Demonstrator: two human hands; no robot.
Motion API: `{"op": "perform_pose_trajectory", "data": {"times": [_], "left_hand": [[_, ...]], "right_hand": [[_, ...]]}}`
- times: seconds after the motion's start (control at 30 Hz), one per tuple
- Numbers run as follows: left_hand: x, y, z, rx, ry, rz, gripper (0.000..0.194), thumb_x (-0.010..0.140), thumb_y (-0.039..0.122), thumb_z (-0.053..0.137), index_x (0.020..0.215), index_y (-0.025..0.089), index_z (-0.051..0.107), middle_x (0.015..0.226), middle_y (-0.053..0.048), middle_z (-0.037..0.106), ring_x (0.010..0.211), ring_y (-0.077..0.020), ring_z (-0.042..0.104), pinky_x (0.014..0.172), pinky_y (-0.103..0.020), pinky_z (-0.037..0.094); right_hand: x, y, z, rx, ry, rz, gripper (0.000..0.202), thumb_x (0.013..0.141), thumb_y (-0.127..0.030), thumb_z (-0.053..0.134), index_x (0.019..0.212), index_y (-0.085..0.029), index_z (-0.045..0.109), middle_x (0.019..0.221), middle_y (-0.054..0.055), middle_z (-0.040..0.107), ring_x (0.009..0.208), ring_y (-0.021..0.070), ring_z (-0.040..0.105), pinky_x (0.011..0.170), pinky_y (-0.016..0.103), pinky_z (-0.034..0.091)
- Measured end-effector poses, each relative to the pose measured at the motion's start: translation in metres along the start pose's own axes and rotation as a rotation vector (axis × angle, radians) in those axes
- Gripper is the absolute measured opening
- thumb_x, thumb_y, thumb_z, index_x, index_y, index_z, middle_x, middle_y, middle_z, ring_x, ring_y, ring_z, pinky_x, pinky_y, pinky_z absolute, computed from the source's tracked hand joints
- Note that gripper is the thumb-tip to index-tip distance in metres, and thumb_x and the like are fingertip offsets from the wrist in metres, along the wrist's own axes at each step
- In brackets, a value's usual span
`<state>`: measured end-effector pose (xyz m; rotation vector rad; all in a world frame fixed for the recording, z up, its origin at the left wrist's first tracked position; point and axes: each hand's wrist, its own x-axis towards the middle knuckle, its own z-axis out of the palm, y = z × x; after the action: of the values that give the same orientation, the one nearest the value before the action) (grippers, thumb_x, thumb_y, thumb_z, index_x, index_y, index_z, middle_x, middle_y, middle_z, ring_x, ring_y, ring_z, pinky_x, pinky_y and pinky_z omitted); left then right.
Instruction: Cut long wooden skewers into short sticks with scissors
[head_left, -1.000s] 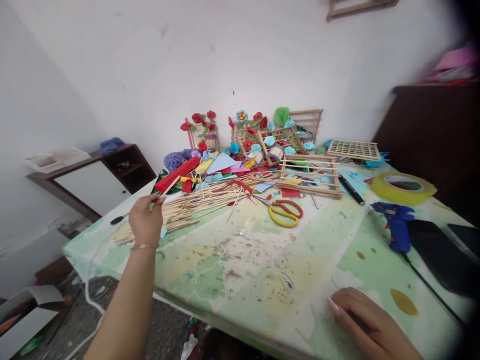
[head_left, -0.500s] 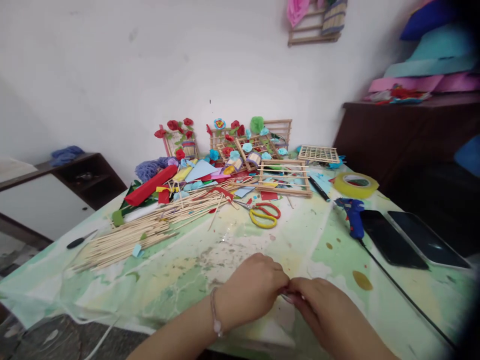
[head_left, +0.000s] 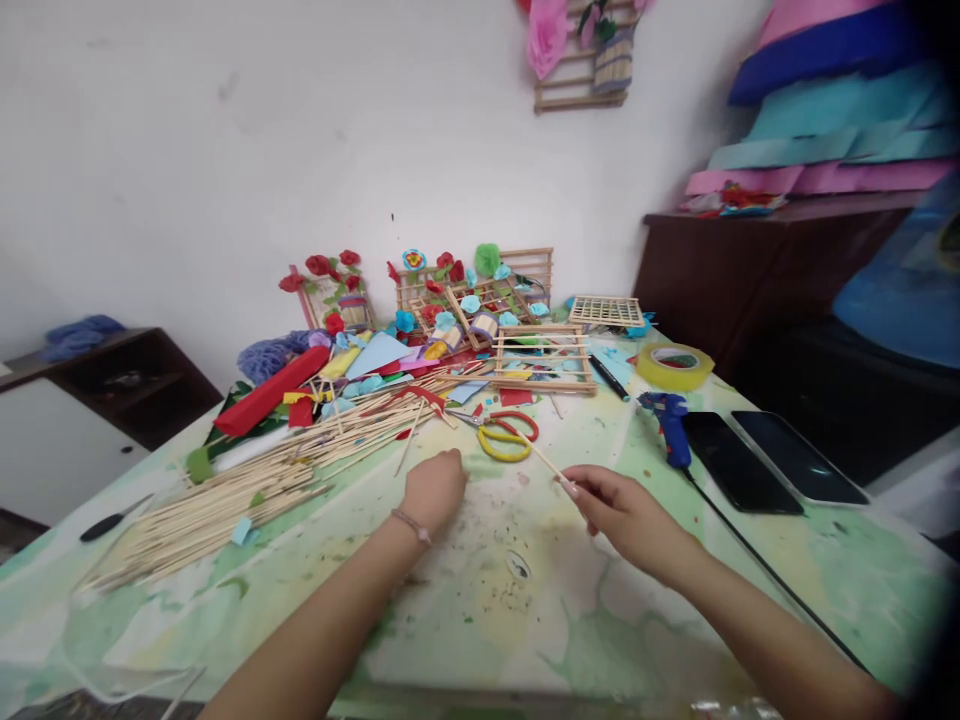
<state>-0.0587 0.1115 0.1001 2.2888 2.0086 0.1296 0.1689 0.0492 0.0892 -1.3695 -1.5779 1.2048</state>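
Note:
My right hand [head_left: 619,515] pinches one end of a thin wooden stick [head_left: 546,462] between thumb and fingertips. The stick points up and left, its far end over the handles of the scissors [head_left: 506,445]. Left of it, my left hand [head_left: 437,492] is low over the table, knuckles up and fingers curled under. Whatever those fingers hold, if anything, is hidden. The scissors, with one red and one yellow handle, lie just beyond both hands. Near the left hand spreads a pile of thin wooden sticks [head_left: 225,510].
A blue glue gun [head_left: 671,430] with a black cord, two phones [head_left: 739,465] and a roll of yellow tape [head_left: 675,367] lie at the right. Small stick frames [head_left: 544,375], paper flowers [head_left: 322,265] and coloured paper cover the back. A black-handled blade [head_left: 105,525] lies left.
My hands have come apart from their meeting point near the front edge. The left moved forward and left; the right moved forward, now showing a stick. The view has turned slightly right.

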Motion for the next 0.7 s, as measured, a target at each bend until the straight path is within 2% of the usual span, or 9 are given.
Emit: {"op": "perform_pose_trajectory", "data": {"times": [0.1,0.13,0.2,0.27,0.33,0.43,0.53,0.7], "left_hand": [[0.013,0.012,-0.002,-0.132,0.031,0.082,0.022,0.088,0.031,0.040,0.085,0.017,0.055,0.081,-0.009,0.066,0.075,-0.0214,0.063,0.064,-0.030,0.044],[0.018,0.018,-0.004,-0.285,0.053,0.118,0.025,0.090,0.036,0.037,0.086,0.018,0.054,0.078,-0.007,0.065,0.070,-0.0187,0.063,0.063,-0.028,0.044],[0.027,0.034,-0.006,-0.749,0.071,0.184,0.027,0.087,0.045,0.042,0.088,0.019,0.052,0.078,-0.003,0.065,0.065,-0.0149,0.062,0.061,-0.026,0.046],[0.034,0.049,-0.004,-1.223,0.023,0.189,0.030,0.077,0.047,0.057,0.087,0.018,0.052,0.079,-0.002,0.065,0.065,-0.0140,0.063,0.064,-0.026,0.049],[0.036,0.061,0.005,-1.476,-0.064,0.125,0.035,0.068,0.045,0.068,0.085,0.017,0.055,0.078,-0.002,0.065,0.066,-0.0139,0.064,0.066,-0.027,0.051],[0.033,0.067,0.024,-1.602,-0.148,0.071,0.035,0.066,0.045,0.070,0.079,0.015,0.058,0.071,-0.001,0.065,0.063,-0.0127,0.063,0.066,-0.027,0.051],[0.028,0.065,0.039,-1.636,-0.163,0.077,0.033,0.070,0.044,0.068,0.076,0.013,0.060,0.070,-0.001,0.065,0.064,-0.0118,0.062,0.065,-0.025,0.050],[0.029,0.064,0.047,-1.682,-0.151,0.029,0.032,0.073,0.043,0.065,0.083,0.013,0.060,0.069,-0.002,0.066,0.063,-0.0122,0.062,0.064,-0.024,0.049]], "right_hand": [[0.015,-0.013,0.002,0.146,0.031,-0.023,0.027,0.083,-0.048,0.049,0.086,-0.021,0.052,0.057,-0.006,0.042,0.048,0.0095,0.042,0.048,0.024,0.044],[0.021,-0.017,0.003,0.209,0.039,-0.038,0.028,0.082,-0.049,0.050,0.086,-0.022,0.049,0.054,-0.007,0.041,0.045,0.0093,0.041,0.045,0.024,0.044],[0.032,-0.023,0.004,0.330,0.055,-0.081,0.031,0.082,-0.052,0.049,0.086,-0.022,0.044,0.047,-0.009,0.044,0.038,0.0089,0.037,0.039,0.023,0.041],[0.041,-0.022,0.006,0.422,0.071,-0.129,0.033,0.082,-0.055,0.048,0.085,-0.022,0.040,0.047,-0.008,0.052,0.034,0.0087,0.036,0.038,0.023,0.039],[0.045,-0.014,0.010,0.470,0.082,-0.167,0.035,0.083,-0.056,0.046,0.085,-0.022,0.038,0.049,-0.006,0.058,0.034,0.0086,0.037,0.039,0.022,0.038],[0.043,0.005,0.020,0.454,0.062,-0.133,0.034,0.085,-0.055,0.045,0.082,-0.021,0.039,0.051,-0.004,0.060,0.036,0.0074,0.039,0.040,0.020,0.033],[0.038,0.021,0.031,0.419,-0.010,-0.029,0.034,0.086,-0.053,0.045,0.077,-0.020,0.039,0.050,-0.004,0.060,0.035,0.0066,0.037,0.039,0.019,0.030],[0.040,0.028,0.039,0.407,-0.055,0.059,0.035,0.085,-0.054,0.044,0.076,-0.021,0.039,0.046,-0.004,0.059,0.034,0.0074,0.038,0.038,0.019,0.029]]}}
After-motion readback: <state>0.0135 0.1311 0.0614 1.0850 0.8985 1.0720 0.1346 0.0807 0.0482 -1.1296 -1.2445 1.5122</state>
